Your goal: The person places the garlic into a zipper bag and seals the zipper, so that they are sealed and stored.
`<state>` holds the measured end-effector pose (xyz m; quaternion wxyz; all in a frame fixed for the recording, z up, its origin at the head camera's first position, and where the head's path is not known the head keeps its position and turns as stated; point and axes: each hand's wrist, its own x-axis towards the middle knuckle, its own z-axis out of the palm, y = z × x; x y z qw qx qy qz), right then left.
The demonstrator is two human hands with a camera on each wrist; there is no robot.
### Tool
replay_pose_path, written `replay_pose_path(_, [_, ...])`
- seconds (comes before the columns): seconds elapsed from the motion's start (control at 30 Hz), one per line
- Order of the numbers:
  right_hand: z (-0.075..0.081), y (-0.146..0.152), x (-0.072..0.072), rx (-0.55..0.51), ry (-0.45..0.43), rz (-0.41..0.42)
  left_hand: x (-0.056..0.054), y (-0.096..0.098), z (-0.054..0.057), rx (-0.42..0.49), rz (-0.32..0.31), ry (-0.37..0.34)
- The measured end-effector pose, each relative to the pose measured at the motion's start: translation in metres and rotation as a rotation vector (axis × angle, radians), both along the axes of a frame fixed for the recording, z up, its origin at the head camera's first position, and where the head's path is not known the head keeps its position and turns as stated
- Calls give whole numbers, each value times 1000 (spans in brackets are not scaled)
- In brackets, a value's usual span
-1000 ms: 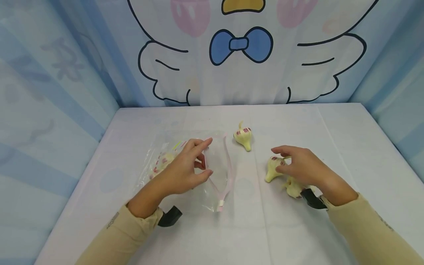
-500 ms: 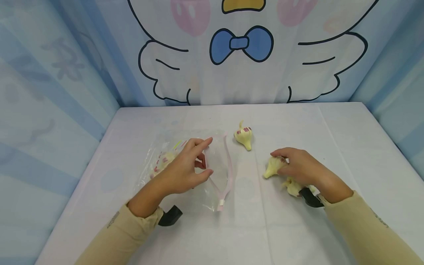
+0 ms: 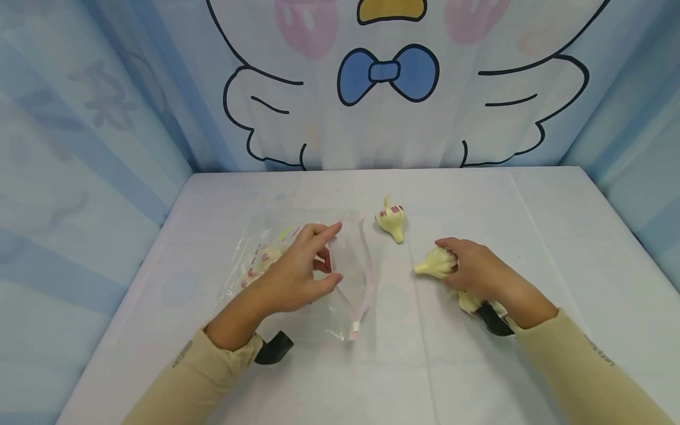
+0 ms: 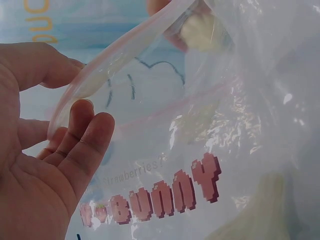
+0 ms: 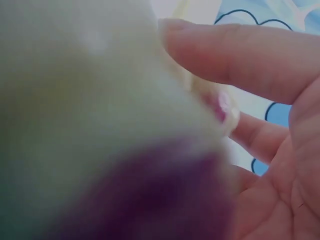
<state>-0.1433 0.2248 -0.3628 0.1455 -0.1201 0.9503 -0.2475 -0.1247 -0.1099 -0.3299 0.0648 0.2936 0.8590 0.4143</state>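
Your left hand point(image 3: 297, 270) pinches the bag point(image 4: 155, 197) so its mouth gapes | your right hand point(image 3: 480, 271) pinches a garlic bulb point(image 3: 437, 263) by its round end, neck toward your left

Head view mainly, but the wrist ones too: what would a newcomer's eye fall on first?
Probably the big blue bow printed on the curtain, top middle of the head view. Next, perhaps, the right hand holding a garlic bulb right of centre, and the left hand at the mouth of a clear bag left of centre. In the left wrist view, the red letters BUNNY stand out.
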Motion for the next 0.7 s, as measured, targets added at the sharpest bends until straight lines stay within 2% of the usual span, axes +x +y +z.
replay_pose_path(0.5, [-4,-2,3,-29,91,17,0,-1,0,0,-2,2])
replay_pose_path(0.7, [-2,-5,2,-75,110,-23,1,-1,0,-9,3,14])
